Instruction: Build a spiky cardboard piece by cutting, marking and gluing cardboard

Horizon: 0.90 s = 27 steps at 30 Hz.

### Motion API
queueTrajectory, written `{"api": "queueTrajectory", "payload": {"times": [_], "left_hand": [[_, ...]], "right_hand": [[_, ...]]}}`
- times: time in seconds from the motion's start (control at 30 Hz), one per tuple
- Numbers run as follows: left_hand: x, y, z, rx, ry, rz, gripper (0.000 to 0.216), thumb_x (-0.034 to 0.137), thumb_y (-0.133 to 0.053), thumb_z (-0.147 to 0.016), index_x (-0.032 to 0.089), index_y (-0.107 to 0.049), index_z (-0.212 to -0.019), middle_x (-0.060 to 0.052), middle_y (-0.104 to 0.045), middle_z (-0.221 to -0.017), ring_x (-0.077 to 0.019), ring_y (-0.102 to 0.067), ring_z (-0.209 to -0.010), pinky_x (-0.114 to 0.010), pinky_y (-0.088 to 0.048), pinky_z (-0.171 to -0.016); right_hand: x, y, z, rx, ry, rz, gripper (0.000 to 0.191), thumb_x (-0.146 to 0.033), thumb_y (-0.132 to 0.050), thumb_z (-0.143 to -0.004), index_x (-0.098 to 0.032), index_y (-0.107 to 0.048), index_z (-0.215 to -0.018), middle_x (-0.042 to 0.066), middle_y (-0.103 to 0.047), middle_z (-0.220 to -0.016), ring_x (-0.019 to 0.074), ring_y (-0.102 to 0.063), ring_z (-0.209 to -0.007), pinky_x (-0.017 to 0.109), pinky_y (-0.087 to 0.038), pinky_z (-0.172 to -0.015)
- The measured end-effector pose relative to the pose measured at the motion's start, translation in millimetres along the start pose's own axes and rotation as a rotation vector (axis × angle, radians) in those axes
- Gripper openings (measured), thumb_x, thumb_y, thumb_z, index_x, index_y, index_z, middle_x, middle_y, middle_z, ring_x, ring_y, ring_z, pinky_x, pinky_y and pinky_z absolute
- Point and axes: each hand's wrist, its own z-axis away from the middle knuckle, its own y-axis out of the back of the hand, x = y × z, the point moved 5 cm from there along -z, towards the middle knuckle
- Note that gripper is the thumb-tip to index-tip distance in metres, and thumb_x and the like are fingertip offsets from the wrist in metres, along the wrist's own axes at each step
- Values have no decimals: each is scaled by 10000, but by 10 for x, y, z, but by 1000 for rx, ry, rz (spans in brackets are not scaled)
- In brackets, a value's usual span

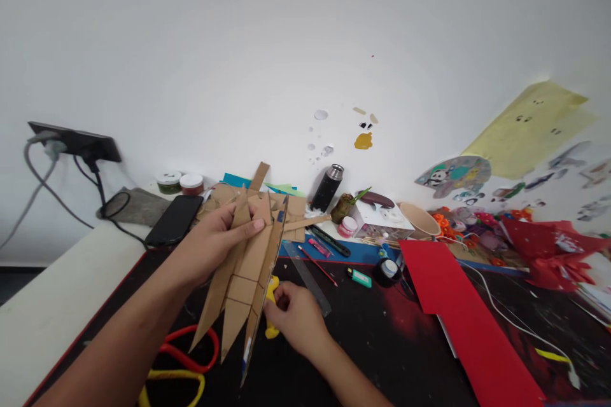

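Note:
My left hand [222, 238] is closed around several pointed strips of brown cardboard [243, 286], its thumb pressed on the front one. The strips fan out and tilt downward, with pencil lines across them. Just right of their lower part, my right hand [300, 318] pinches a yellow object [271, 331], partly hidden behind the cardboard and my fingers; its exact kind does not show. Below the cardboard lie a red scissor handle [212, 356] and a yellow handle loop [198, 391].
Behind the hands are more cardboard pieces [296, 210], a black flask [328, 189], a utility knife [329, 240], a red pencil [319, 267], a clear ruler [308, 280] and a teal lighter [359, 278]. Red paper [458, 311] spreads at right; a phone [175, 219] lies left.

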Motion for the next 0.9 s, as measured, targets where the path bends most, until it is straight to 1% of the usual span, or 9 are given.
{"api": "queueTrajectory", "payload": {"times": [0.1, 0.17, 0.23, 0.4, 0.53, 0.63, 0.7, 0.8, 0.9], "left_hand": [[48, -28, 48, -35, 27, 85, 462, 524, -952, -715, 238, -738, -1008, -59, -827, -942, -280, -780, -838, -390, -644, -737], [76, -39, 78, -53, 32, 132, 490, 492, -985, -682, 239, -752, -1031, -60, -835, -939, -288, -793, -853, -379, -649, -736], [89, -44, 96, -62, 41, 156, 490, 494, -994, -676, 234, -764, -1021, -70, -837, -930, -304, -805, -875, -384, -655, -741], [65, -44, 85, -59, 71, 192, 477, 516, -987, -688, 224, -773, -998, -78, -844, -930, -286, -805, -822, -411, -664, -785], [9, -33, 37, -69, 84, 201, 480, 497, -973, -707, 224, -775, -1048, -86, -850, -978, -293, -806, -867, -428, -659, -822], [-53, 1, -12, -59, 83, 186, 471, 498, -963, -714, 215, -770, -1037, -95, -849, -1005, -300, -800, -892, -421, -646, -816], [-98, 19, -43, -61, 89, 178, 474, 500, -966, -710, 206, -764, -1022, -95, -846, -1028, -292, -792, -896, -403, -632, -812], [-136, 33, -76, -79, 78, 143, 462, 497, -952, -735, 213, -768, -1049, -90, -839, -1091, -293, -779, -950, -405, -613, -856], [-142, 29, -89, -114, 59, 94, 445, 493, -923, -771, 221, -774, -1090, -85, -830, -1118, -305, -762, -1011, -431, -591, -918]], "right_hand": [[101, 4, -49, -32, -57, -323, 471, -622, -759, -845, -227, -528, -734, -84, -500, -569, 101, -426, -466, 225, -300, -466], [126, 18, -66, -56, -103, -479, 570, -756, -740, -802, -241, -503, -748, -91, -496, -556, 105, -429, -429, 222, -311, -424], [106, 42, -64, -69, -121, -601, 609, -808, -738, -778, -243, -511, -772, -88, -524, -561, 113, -460, -404, 228, -343, -407], [-20, 106, -25, -77, -98, -829, 568, -750, -774, -809, -231, -547, -847, -70, -586, -565, 135, -549, -383, 221, -350, -423], [-74, 137, -20, -72, -97, -955, 544, -701, -800, -834, -210, -568, -858, -23, -653, -610, 139, -595, -422, 212, -382, -429], [-102, 197, -35, -24, -84, -1066, 552, -679, -853, -811, -185, -616, -882, -11, -664, -653, 117, -568, -464, 197, -406, -417], [-145, 252, -45, -14, -62, -1166, 539, -644, -891, -794, -179, -634, -884, -33, -629, -646, 88, -506, -453, 175, -366, -394], [-265, 315, -53, -115, -14, -1312, 461, -562, -891, -839, -174, -644, -860, -57, -602, -662, 34, -386, -395, 162, -303, -379], [-369, 337, -50, -230, 22, -1447, 366, -486, -876, -880, -169, -691, -874, -62, -596, -676, 17, -334, -387, 157, -284, -379]]}}
